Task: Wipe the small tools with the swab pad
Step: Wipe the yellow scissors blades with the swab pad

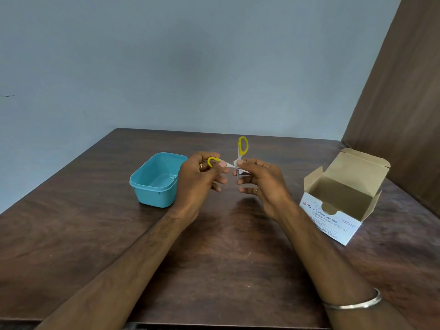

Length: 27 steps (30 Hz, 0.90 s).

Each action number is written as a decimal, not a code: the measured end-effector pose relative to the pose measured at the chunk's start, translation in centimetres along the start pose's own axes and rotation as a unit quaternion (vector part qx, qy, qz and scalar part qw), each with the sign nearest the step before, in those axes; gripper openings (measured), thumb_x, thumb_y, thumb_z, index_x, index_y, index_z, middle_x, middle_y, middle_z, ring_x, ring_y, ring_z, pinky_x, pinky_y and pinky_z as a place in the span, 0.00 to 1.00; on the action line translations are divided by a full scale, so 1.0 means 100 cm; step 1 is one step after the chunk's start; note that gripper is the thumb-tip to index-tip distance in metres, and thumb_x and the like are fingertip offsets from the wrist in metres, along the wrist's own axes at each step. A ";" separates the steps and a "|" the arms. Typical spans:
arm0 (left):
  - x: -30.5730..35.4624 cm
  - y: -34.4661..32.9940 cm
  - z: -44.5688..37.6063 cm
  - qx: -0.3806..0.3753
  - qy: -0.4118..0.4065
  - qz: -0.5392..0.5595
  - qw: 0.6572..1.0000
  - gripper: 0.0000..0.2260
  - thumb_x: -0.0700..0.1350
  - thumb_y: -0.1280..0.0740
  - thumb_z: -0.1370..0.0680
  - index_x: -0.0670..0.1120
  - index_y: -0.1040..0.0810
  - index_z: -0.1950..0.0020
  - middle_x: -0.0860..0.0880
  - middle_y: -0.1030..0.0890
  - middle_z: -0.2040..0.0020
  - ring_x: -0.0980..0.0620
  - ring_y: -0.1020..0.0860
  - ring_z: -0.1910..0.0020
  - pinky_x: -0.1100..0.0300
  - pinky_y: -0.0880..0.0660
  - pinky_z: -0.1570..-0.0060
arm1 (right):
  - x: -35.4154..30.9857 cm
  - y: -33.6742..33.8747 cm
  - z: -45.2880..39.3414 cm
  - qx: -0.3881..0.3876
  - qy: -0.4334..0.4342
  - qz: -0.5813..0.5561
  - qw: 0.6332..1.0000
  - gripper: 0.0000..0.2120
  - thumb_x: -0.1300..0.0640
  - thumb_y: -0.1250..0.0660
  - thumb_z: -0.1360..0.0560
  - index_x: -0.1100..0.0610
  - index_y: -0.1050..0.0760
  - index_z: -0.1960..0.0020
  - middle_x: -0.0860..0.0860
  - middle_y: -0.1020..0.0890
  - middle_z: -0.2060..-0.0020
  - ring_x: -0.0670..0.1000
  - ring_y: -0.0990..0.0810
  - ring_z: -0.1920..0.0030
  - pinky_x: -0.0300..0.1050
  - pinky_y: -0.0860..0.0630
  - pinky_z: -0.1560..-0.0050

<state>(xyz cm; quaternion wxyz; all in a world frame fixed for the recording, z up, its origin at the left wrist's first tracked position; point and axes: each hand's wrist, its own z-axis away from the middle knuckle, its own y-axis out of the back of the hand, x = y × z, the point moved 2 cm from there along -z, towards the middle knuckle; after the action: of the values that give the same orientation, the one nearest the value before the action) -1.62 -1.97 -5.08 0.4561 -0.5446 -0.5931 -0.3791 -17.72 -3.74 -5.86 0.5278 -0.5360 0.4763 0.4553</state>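
Small scissors (242,146) with yellow loop handles are held spread open above the middle of the table. My left hand (198,177) grips one yellow handle, which sits between its thumb and fingers. The other handle sticks straight up above my right hand (260,184). My right hand pinches a small white swab pad (238,163) against the metal blade near the pivot. The blade tips are mostly hidden behind my right fingers.
A teal plastic tub (156,181) stands open on the brown wooden table (214,258), left of my hands. An open cardboard box (342,198) of alcohol swabs sits at the right. A brown panel (400,103) rises at the table's far right.
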 end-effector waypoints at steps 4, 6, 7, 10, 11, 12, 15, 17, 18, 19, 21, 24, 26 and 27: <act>0.000 0.004 -0.002 0.061 -0.035 -0.012 0.997 0.06 0.43 0.29 0.23 0.45 0.21 0.48 0.47 0.15 0.58 0.50 0.15 0.62 0.53 0.19 0.66 | 0.003 0.004 -0.004 0.020 -0.037 -0.030 0.999 0.06 0.56 0.28 0.25 0.57 0.16 0.50 0.52 0.14 0.60 0.50 0.20 0.63 0.47 0.22 0.61; 0.000 0.006 -0.004 0.084 -0.050 -0.025 0.995 0.02 0.43 0.30 0.23 0.48 0.21 0.51 0.48 0.15 0.59 0.52 0.15 0.62 0.53 0.18 0.66 | 0.004 0.007 -0.007 0.072 -0.040 -0.061 0.995 0.03 0.58 0.28 0.25 0.57 0.17 0.52 0.54 0.15 0.60 0.50 0.20 0.64 0.47 0.21 0.62; 0.000 0.007 -0.005 0.091 -0.056 -0.029 0.994 0.02 0.44 0.30 0.22 0.49 0.22 0.52 0.49 0.15 0.59 0.52 0.15 0.62 0.52 0.18 0.66 | 0.004 0.009 -0.008 0.105 -0.034 -0.074 0.991 0.02 0.59 0.28 0.25 0.57 0.17 0.53 0.55 0.16 0.61 0.50 0.20 0.65 0.46 0.21 0.64; 0.000 0.008 -0.006 0.101 -0.060 -0.033 0.993 0.01 0.44 0.31 0.22 0.50 0.22 0.53 0.48 0.15 0.60 0.52 0.15 0.62 0.51 0.18 0.65 | 0.001 0.016 -0.010 0.193 0.025 -0.090 0.977 0.02 0.61 0.29 0.24 0.57 0.18 0.56 0.54 0.19 0.63 0.51 0.22 0.65 0.44 0.21 0.68; 0.001 0.008 -0.006 0.098 -0.060 -0.036 0.993 0.00 0.44 0.31 0.22 0.49 0.22 0.52 0.48 0.15 0.60 0.52 0.15 0.63 0.51 0.18 0.65 | -0.001 0.017 -0.009 0.212 0.059 -0.078 0.972 0.02 0.60 0.28 0.24 0.57 0.18 0.55 0.53 0.19 0.63 0.50 0.22 0.64 0.44 0.20 0.67; 0.000 0.008 -0.007 0.095 -0.061 -0.043 0.993 0.01 0.44 0.32 0.21 0.49 0.22 0.51 0.48 0.15 0.61 0.52 0.15 0.63 0.51 0.18 0.65 | -0.004 0.017 -0.008 0.226 0.098 -0.049 0.968 0.01 0.59 0.28 0.24 0.56 0.18 0.55 0.51 0.18 0.63 0.49 0.21 0.62 0.45 0.19 0.64; 0.000 0.007 -0.006 0.078 -0.077 -0.076 0.991 0.03 0.45 0.34 0.20 0.51 0.21 0.52 0.51 0.17 0.64 0.53 0.16 0.65 0.53 0.18 0.66 | -0.013 0.010 -0.001 0.210 0.222 0.045 0.951 0.02 0.57 0.24 0.27 0.51 0.16 0.57 0.47 0.16 0.58 0.45 0.20 0.57 0.42 0.22 0.53; 0.000 0.006 -0.005 0.062 -0.096 -0.094 0.989 0.04 0.47 0.35 0.20 0.51 0.20 0.50 0.51 0.19 0.65 0.52 0.16 0.66 0.54 0.18 0.67 | -0.016 0.001 0.004 0.151 0.265 0.100 0.947 0.02 0.57 0.23 0.29 0.51 0.14 0.57 0.47 0.15 0.57 0.46 0.20 0.56 0.41 0.23 0.52; -0.001 0.006 -0.004 0.057 -0.105 -0.105 0.987 0.05 0.48 0.35 0.20 0.51 0.20 0.49 0.50 0.19 0.65 0.52 0.17 0.66 0.55 0.18 0.68 | -0.015 -0.003 0.006 0.113 0.268 0.122 0.949 0.03 0.57 0.23 0.29 0.51 0.13 0.56 0.47 0.15 0.57 0.46 0.21 0.57 0.41 0.24 0.54; 0.000 0.006 -0.003 0.054 -0.111 -0.116 0.986 0.05 0.48 0.35 0.20 0.51 0.20 0.48 0.50 0.18 0.64 0.53 0.17 0.66 0.56 0.18 0.68 | -0.015 -0.006 0.008 0.076 0.254 0.132 0.955 0.03 0.58 0.23 0.29 0.52 0.13 0.55 0.47 0.15 0.59 0.46 0.23 0.59 0.39 0.24 0.57; 0.000 0.006 -0.002 0.049 -0.122 -0.126 0.983 0.06 0.49 0.35 0.20 0.51 0.20 0.47 0.49 0.17 0.62 0.54 0.17 0.66 0.59 0.19 0.68 | -0.012 -0.010 0.009 0.026 0.206 0.133 0.969 0.04 0.59 0.23 0.29 0.53 0.12 0.55 0.50 0.13 0.60 0.47 0.24 0.61 0.40 0.24 0.61; 0.000 0.006 -0.002 0.041 -0.131 -0.126 0.982 0.06 0.49 0.35 0.20 0.51 0.20 0.46 0.49 0.16 0.60 0.56 0.17 0.65 0.60 0.19 0.69 | -0.008 -0.012 0.008 0.008 0.169 0.132 0.977 0.06 0.60 0.22 0.29 0.57 0.13 0.53 0.59 0.13 0.59 0.52 0.19 0.60 0.53 0.20 0.56; 0.000 0.006 -0.001 0.035 -0.137 -0.132 0.981 0.06 0.48 0.34 0.20 0.51 0.20 0.46 0.49 0.16 0.58 0.57 0.17 0.64 0.61 0.20 0.69 | -0.008 -0.012 0.008 0.010 0.173 0.121 0.977 0.05 0.60 0.22 0.29 0.57 0.13 0.54 0.56 0.12 0.59 0.54 0.16 0.58 0.54 0.19 0.52; 0.000 0.005 0.000 0.032 -0.140 -0.134 0.981 0.06 0.48 0.34 0.20 0.50 0.20 0.46 0.49 0.16 0.58 0.57 0.17 0.64 0.60 0.20 0.69 | -0.008 -0.012 0.008 0.011 0.177 0.120 0.977 0.04 0.61 0.22 0.29 0.57 0.13 0.54 0.54 0.12 0.59 0.54 0.15 0.57 0.52 0.19 0.51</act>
<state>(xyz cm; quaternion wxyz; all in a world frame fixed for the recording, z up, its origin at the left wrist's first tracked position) -1.13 -1.94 -5.10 0.3307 -0.4931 -0.7302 -0.3380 -16.66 -2.96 -4.94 0.3829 -0.5412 0.6277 0.4080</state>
